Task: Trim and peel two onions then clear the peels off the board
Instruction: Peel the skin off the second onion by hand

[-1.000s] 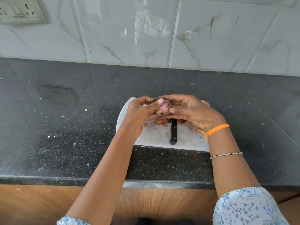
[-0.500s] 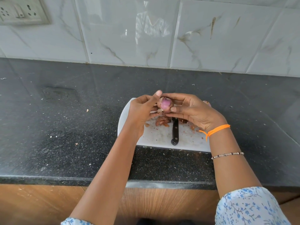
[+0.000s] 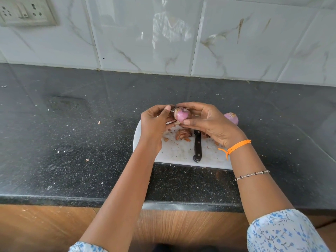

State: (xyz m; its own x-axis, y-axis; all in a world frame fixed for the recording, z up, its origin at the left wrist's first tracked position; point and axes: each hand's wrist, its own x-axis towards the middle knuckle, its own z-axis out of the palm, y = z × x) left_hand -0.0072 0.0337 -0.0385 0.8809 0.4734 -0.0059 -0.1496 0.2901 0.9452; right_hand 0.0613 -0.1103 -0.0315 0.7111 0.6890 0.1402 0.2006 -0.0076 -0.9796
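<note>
The onion (image 3: pixel 182 114) sits higher above the board (image 3: pixel 179 151) than before, more purple flesh bared, left hand (image 3: pixel 156 122) pinching skin at its top.

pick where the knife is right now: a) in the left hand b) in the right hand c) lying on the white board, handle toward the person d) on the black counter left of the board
c: the knife lies on the cutting board, handle toward the person, while the left hand and right hand hold an onion.

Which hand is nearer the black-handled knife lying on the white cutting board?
Right. The right hand hovers just above the black-handled knife, its palm over the blade end; the left hand is farther off, over the white cutting board's left side.
</note>
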